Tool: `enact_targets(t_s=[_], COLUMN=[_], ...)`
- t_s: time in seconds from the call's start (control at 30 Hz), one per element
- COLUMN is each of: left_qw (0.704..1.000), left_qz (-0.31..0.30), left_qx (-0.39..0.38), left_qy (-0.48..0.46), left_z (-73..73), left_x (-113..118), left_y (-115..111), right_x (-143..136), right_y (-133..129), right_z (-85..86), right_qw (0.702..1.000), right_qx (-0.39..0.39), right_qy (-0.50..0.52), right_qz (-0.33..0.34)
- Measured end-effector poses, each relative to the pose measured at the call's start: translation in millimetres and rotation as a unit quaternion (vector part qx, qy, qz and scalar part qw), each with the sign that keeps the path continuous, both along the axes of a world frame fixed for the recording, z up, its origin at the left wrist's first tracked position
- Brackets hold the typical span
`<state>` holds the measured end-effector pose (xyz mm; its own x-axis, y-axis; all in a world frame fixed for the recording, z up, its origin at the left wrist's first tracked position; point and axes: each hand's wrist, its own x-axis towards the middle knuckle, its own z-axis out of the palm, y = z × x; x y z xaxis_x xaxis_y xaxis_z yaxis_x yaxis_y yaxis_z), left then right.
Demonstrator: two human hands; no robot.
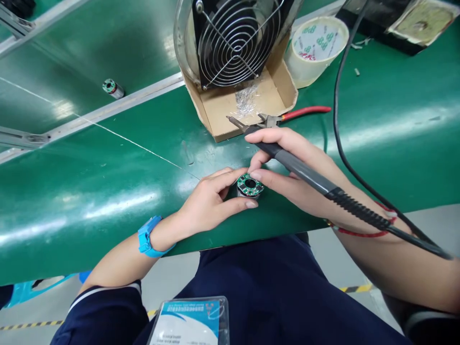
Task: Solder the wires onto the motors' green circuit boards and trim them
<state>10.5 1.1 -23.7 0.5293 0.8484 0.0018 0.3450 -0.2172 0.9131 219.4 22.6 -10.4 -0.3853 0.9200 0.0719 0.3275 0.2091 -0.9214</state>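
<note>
A small cylindrical motor stator with a round green circuit board on top (250,187) stands on the green table near its front edge. My left hand (212,199) grips its side between thumb and fingers. My right hand (287,177) holds a soldering iron (302,167) across the fingers, its tip pointing up and left, away from the board. The right thumb and a fingertip are pinched at the board's upper right rim; whether something small is between them I cannot tell.
A fan with a wire guard (235,52) stands in a cardboard tray (219,115) holding cut metal bits. Red-handled cutters (305,112), a tape roll (316,52) and a black cable (338,115) lie around. A second similar part (113,88) sits at the upper left.
</note>
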Motion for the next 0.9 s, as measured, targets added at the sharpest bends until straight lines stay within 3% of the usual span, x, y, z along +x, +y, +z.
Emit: enact_targets(t_s=[0.43, 0.63, 0.73, 0.83, 0.9], left_qw=[0.998, 0.999, 0.999, 0.998, 0.994], left_qz=[0.03, 0.018, 0.021, 0.047, 0.064], left_qx=[0.048, 0.042, 0.036, 0.031, 0.08], left_qy=[0.006, 0.008, -0.006, 0.011, 0.037], left_z=[3.0, -1.6, -4.1, -6.7, -8.3], left_x=[2, 2, 1, 0, -1], left_y=[-3, -1, 0, -1, -2], right_x=[-5, -5, -6, -10, -13], right_y=[-5, -4, -6, -11, -15], right_z=[-1.6, -9.8, -10.0, -7.7, -7.7], right_qw=[0.995, 0.995, 0.995, 0.991, 0.99], right_qx=[0.097, 0.082, 0.073, 0.07, 0.053], right_qy=[0.023, 0.05, 0.066, 0.073, 0.077], right_qz=[0.024, 0.04, 0.003, -0.083, -0.104])
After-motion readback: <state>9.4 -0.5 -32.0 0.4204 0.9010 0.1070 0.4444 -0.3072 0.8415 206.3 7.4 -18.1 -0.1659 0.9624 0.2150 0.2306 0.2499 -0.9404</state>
